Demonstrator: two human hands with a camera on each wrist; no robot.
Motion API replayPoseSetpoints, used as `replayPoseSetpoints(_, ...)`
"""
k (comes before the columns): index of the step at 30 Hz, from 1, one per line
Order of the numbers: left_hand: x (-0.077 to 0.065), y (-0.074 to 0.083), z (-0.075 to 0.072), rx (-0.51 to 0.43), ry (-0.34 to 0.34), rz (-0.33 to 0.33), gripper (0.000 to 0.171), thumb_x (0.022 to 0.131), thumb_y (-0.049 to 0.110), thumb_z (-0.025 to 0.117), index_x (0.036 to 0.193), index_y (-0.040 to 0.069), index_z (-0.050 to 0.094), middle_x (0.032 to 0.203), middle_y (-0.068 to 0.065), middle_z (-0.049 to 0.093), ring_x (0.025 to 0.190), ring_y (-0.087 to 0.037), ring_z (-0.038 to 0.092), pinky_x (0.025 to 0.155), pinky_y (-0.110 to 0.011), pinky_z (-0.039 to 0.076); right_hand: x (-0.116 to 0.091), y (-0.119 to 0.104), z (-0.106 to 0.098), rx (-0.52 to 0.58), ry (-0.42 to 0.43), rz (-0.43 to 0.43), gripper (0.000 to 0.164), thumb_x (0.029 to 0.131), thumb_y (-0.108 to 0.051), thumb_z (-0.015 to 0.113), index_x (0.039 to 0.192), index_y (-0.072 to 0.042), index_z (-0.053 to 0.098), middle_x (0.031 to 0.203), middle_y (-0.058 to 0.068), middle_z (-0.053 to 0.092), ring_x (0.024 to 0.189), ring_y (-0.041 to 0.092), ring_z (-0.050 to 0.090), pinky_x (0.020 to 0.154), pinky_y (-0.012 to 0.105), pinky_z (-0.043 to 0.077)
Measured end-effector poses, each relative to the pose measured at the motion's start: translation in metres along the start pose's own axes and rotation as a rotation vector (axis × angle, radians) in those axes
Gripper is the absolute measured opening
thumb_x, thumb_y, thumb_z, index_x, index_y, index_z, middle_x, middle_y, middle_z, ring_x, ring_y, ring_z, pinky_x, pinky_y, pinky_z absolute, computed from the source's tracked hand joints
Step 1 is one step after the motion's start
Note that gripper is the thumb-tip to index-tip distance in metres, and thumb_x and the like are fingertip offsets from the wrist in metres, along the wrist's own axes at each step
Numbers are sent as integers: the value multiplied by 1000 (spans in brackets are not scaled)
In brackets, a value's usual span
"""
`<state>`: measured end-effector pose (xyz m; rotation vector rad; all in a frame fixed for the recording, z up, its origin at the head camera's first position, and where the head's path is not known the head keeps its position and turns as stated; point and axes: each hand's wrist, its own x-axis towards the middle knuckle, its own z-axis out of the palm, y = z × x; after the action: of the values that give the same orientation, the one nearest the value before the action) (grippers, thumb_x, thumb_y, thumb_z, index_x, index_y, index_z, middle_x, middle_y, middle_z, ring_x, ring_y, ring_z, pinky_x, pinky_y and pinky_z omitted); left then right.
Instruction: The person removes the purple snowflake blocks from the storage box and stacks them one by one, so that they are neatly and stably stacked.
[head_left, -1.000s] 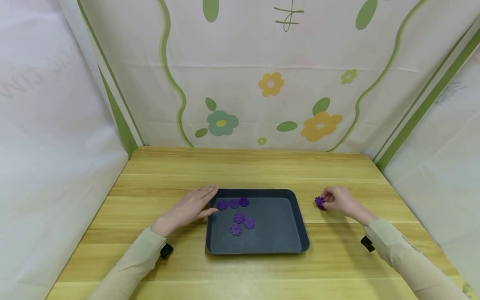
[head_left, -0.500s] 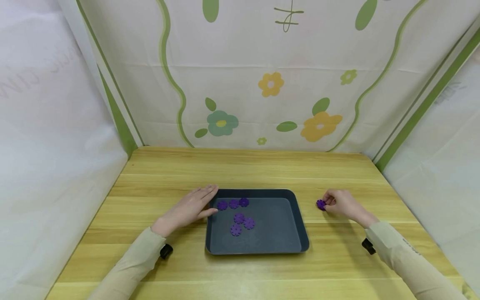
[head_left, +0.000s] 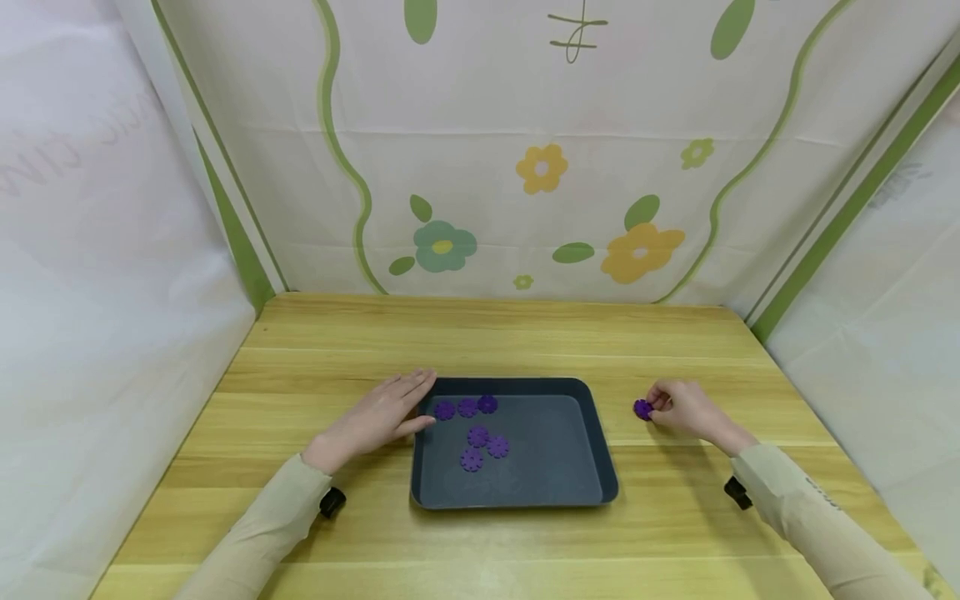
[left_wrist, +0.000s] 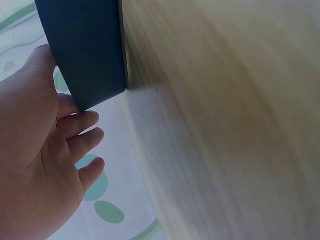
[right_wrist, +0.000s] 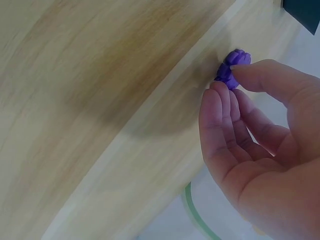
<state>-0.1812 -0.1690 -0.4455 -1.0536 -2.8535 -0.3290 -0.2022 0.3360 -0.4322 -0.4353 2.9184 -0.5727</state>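
Note:
My right hand (head_left: 684, 408) pinches a purple notched plastic disc (head_left: 642, 409) between thumb and fingertips, low over the table to the right of the tray. In the right wrist view the purple piece (right_wrist: 232, 67) looks like notched discs close together, partly covered by the fingers. My left hand (head_left: 386, 412) rests along the left side of a dark grey rectangular tray (head_left: 555, 492), fingers extended at its far left corner. From the left wrist, straight fingers (left_wrist: 82, 145) show beside the tray's corner (left_wrist: 90, 60).
Several purple notched discs lie in the tray's left half, including a disc (head_left: 472, 459) nearer the front and a darker disc (head_left: 487, 404) by the back wall. The wooden table (head_left: 480, 333) ends at a white flower-printed cloth (head_left: 450, 100), with cloth walls on both sides.
My right hand has shifted slightly right and toward me with the disc, then stayed almost still. The left hand and the tray look nearly unchanged.

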Motion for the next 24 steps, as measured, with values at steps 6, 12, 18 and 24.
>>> replayPoseSetpoints(6, 0, 0, 0, 0, 5, 5, 70, 100, 44, 56, 152, 1, 37, 156, -17, 41, 144, -31, 43, 119, -50, 37, -1, 1, -1, -6, -5, 1, 14, 83, -4, 74, 94, 2, 67, 86, 11, 69, 76, 17, 62, 63, 29, 52)
replayPoseSetpoints(12, 0, -1, 1, 8, 16, 16, 70, 99, 43, 56, 152, 1, 38, 155, -17, 41, 143, -31, 44, 118, -50, 37, -2, 1, 0, -15, -2, 5, 13, 84, -4, 74, 94, 1, 67, 85, 10, 69, 76, 16, 62, 62, 27, 51)
replayPoseSetpoints(18, 0, -1, 1, -1, 11, 10, 70, 99, 43, 56, 152, 1, 36, 156, -18, 40, 144, -31, 43, 119, -51, 37, -2, 1, 0, -17, -3, 4, 13, 84, -5, 74, 94, 1, 67, 85, 9, 69, 76, 15, 62, 61, 25, 50)
replayPoseSetpoints(24, 0, -1, 1, 2, 10, 13, 70, 99, 43, 56, 152, 1, 37, 156, -18, 40, 144, -31, 43, 119, -51, 37, -4, 0, -1, -17, -3, -7, 14, 84, -6, 74, 94, 1, 68, 85, 9, 69, 75, 15, 62, 60, 24, 49)
